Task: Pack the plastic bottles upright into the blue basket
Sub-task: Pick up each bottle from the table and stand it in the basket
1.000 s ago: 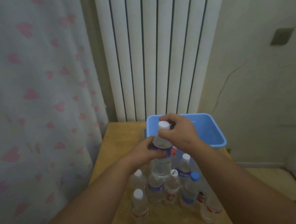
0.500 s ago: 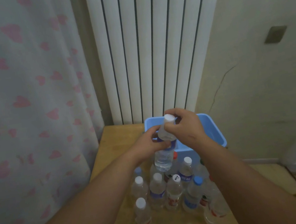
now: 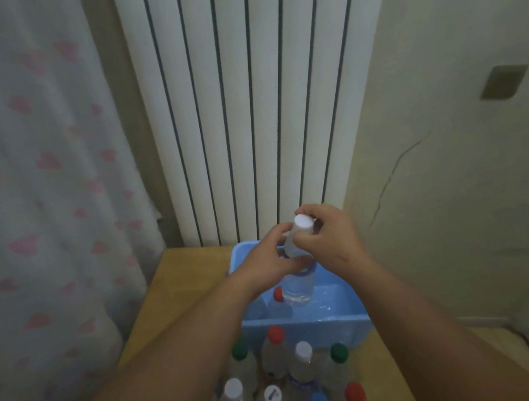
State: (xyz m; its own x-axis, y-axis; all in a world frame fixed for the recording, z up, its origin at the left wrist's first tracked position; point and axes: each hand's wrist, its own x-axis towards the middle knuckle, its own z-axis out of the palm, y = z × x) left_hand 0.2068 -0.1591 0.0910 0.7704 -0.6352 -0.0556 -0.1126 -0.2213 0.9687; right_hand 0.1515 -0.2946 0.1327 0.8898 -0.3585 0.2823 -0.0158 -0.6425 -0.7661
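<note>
Wooden table (image 3: 179, 283) at the far wall. Blue basket (image 3: 311, 331), a rectangular plastic tub, sat on the table's far right part. Loose bottles (image 3: 301, 367), clear plastic with white, red, green and blue caps, stood upright in a cluster on the table just near-side of the basket. One red-capped bottle (image 3: 278, 294) already stood upright inside the basket, near-left part.

Held bottle (image 3: 299, 288) was clear, with a purple-edged label and a white cap (image 3: 304, 222). It was close to upright, top tipped slightly right, lower end down inside the basket beside the red-capped one; can't tell if its base touched the floor.

Both forearms reached in from the near edge. Left hand (image 3: 266, 262) was wrapped round the upper body from the left, fingers curled. Right hand (image 3: 331, 245) pinched the neck just under the cap, fingers curled round from the right.
</note>
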